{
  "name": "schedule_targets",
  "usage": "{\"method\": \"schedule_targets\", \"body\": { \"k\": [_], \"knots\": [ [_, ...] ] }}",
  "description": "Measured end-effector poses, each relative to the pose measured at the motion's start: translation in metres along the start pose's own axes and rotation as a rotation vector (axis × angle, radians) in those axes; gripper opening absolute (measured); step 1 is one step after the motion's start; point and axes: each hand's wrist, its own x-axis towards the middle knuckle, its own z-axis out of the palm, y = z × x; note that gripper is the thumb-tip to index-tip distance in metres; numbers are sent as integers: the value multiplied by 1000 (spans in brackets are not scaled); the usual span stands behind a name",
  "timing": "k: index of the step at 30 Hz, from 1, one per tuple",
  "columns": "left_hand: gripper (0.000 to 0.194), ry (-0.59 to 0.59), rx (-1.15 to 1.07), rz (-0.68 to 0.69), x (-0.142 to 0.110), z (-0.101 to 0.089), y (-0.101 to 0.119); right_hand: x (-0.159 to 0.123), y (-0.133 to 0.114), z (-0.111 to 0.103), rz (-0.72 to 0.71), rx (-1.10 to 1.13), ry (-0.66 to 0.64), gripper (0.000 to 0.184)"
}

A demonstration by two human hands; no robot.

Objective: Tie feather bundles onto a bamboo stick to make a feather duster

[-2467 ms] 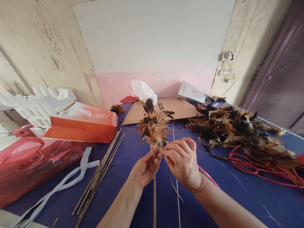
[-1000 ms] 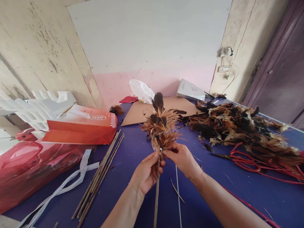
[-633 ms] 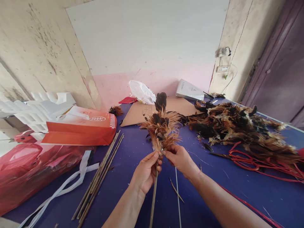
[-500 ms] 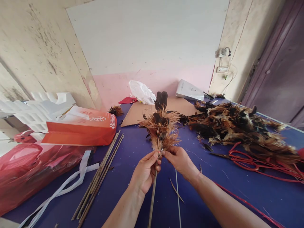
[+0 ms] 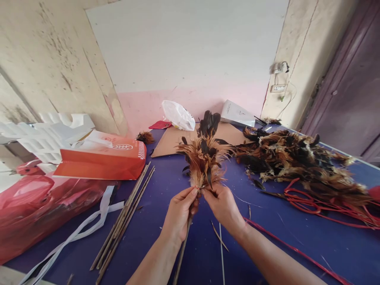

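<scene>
Brown and black feathers fan out from the upper end of a thin wooden stick, making a feather duster. My left hand is closed round the stick just below the feathers, thumb on top. Beside it, my right hand pinches the base of the feather bunch, its fingertips close to my left thumb. Whatever binds the feathers there is mostly hidden by my fingers. The stick's lower part slants down toward me between my forearms.
On the blue table, several sticks lie left, near white strips, an orange bag and a red plastic bag. A feather heap and red cord lie right. Cardboard is behind.
The feather bunch has tipped slightly to the right, and the stick's lower end has swung left. My right hand stays at the feather base. More red cord shows beside my right wrist.
</scene>
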Motion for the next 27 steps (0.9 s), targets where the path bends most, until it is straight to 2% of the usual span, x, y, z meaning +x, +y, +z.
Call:
{"method": "schedule_targets", "body": {
  "k": [4,8,11,14,18,21,24,27],
  "knots": [
    [25,38,146,146,3,-5,1,-8,-8,1,-111,-97,-60,23],
    [21,32,468,360,1,-11,6,-14,-18,1,-135,-105,-95,23],
    [17,31,717,581,-6,-8,11,-15,-25,-2,-108,1,-100,23],
    [20,10,806,738,-15,0,14,-14,-32,-7,-53,157,-64,22],
    [26,-38,781,734,-21,5,13,-12,-35,-10,-14,244,-20,21],
    [29,-59,901,748,-22,2,11,-11,-31,-8,-17,207,-14,22],
    [29,-66,1031,798,-23,-3,10,-10,-28,-9,-101,101,-47,23],
    [30,-51,1067,833,-26,-7,9,-14,-32,-14,-220,-94,-69,23]
  ]
}}
